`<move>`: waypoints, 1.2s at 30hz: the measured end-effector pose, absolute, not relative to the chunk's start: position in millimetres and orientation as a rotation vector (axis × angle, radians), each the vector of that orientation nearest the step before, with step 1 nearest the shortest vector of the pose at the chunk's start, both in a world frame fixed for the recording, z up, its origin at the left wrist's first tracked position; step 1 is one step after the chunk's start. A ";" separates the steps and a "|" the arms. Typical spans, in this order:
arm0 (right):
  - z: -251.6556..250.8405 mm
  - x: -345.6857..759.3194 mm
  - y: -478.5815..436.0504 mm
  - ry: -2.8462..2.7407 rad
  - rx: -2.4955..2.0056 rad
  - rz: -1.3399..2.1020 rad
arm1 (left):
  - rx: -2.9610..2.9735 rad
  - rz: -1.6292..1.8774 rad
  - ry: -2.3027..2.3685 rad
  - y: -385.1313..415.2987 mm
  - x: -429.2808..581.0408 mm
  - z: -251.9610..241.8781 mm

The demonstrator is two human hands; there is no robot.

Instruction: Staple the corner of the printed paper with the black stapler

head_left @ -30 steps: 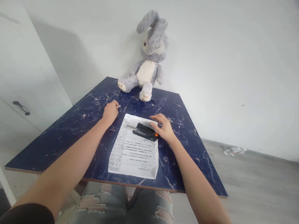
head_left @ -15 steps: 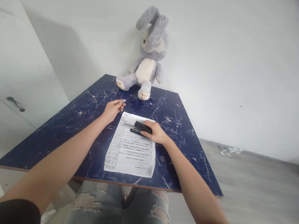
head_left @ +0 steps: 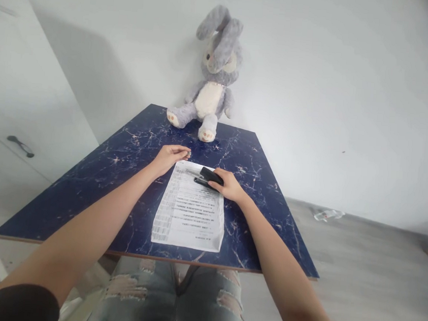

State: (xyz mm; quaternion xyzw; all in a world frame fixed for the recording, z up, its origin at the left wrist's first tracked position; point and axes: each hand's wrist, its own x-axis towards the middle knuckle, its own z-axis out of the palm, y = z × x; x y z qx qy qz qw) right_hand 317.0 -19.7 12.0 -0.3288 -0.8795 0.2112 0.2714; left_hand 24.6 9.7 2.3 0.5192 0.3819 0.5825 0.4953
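My right hand [head_left: 227, 185] is wrapped round the back of a black stapler [head_left: 209, 174]. The stapler's jaws are spread apart, and a thin metal piece sticks out toward the left. It is held over the upper part of a stack of printed paper [head_left: 190, 223]; whether it touches the sheets I cannot tell. Just beyond the paper's top left corner, my left hand [head_left: 171, 158] is closed in a pinch. Between its thumb and fingers shows a small silvery piece [head_left: 189, 153] that looks like a strip of staples, mostly covered by the fingertips.
A grey plush rabbit [head_left: 211, 101] sits at the far edge of the blue marbled table [head_left: 108, 191], against the white wall. To the left stands a white cabinet [head_left: 26, 96] with a dark handle. A clear plastic wrapper [head_left: 328, 215] lies on the floor at right.
My left hand has moved right, closer to the stapler, with the small silvery piece still pinched. My right hand and the stapler have shifted slightly right and up.
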 end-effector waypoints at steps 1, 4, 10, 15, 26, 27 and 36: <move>12.1 317.1 -19.8 -2.367 -0.887 0.569 | 1.344 1.384 0.927 7.7 24.7 3.9; 11.5 317.7 -19.2 -2.366 -0.879 0.575 | 1.685 1.261 0.883 0.3 26.7 10.4; 9.4 318.1 -17.3 -2.371 -0.865 0.557 | 2.147 1.038 0.769 -6.2 30.1 14.9; 11.0 318.0 -18.2 -2.374 -0.879 0.569 | 2.166 1.010 0.759 -5.8 28.7 15.4; 11.6 318.3 -18.6 -2.377 -0.872 0.570 | 2.172 1.009 0.786 -5.7 26.3 15.9; 11.1 318.4 -18.3 -2.377 -0.871 0.571 | 2.161 1.034 0.797 -5.7 26.0 16.3; 10.9 318.3 -17.8 -2.380 -0.876 0.576 | 2.115 1.010 0.780 -5.4 26.6 15.6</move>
